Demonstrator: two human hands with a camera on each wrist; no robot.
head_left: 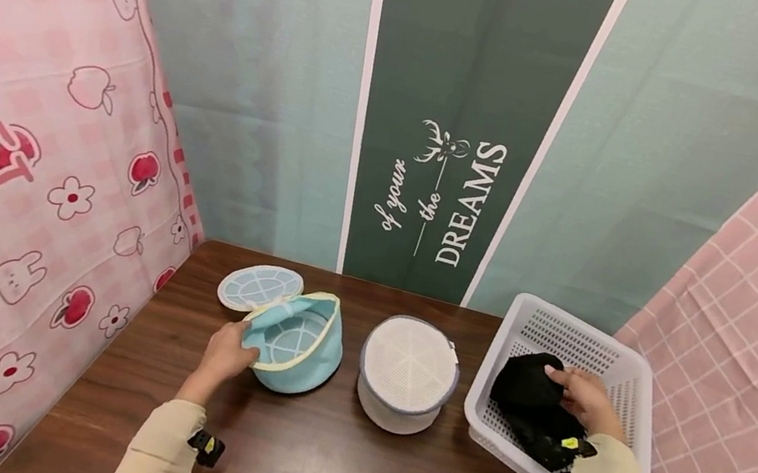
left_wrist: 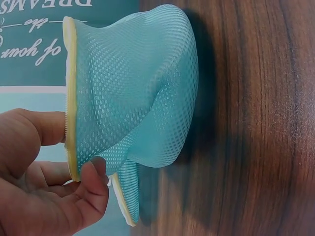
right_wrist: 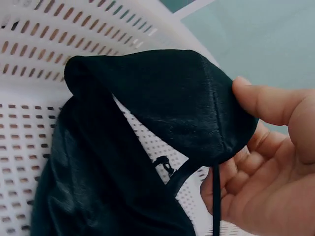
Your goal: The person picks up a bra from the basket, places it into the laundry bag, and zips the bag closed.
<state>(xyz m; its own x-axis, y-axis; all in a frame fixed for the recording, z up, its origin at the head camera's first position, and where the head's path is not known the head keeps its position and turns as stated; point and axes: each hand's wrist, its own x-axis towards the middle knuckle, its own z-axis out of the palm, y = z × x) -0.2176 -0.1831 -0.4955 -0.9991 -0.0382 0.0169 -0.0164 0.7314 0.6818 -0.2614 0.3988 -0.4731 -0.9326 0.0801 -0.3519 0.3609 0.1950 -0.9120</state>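
On the left, a round light-blue mesh laundry bag [head_left: 299, 379] stands with its yellow-edged top unzipped and its lid [head_left: 261, 288] folded back behind it. My left hand [head_left: 227, 355] pinches the bag's near left rim, thumb and fingers on either side of the yellow edge [left_wrist: 72, 103]. My right hand [head_left: 585, 395] is inside the white plastic basket [head_left: 489, 366] and pinches one cup of a black bra [right_wrist: 162, 93]. The cup is raised, while the rest of the bra lies lower in the basket. A thin strap [right_wrist: 216, 196] hangs from the cup.
Between the blue bag and the basket stands a round white mesh laundry bag [head_left: 410, 365] with a grey-blue rim, its top closed. Printed cloth hangs at the back [head_left: 277, 125] and both sides. Beneath everything is a dark wooden table [head_left: 307, 469].
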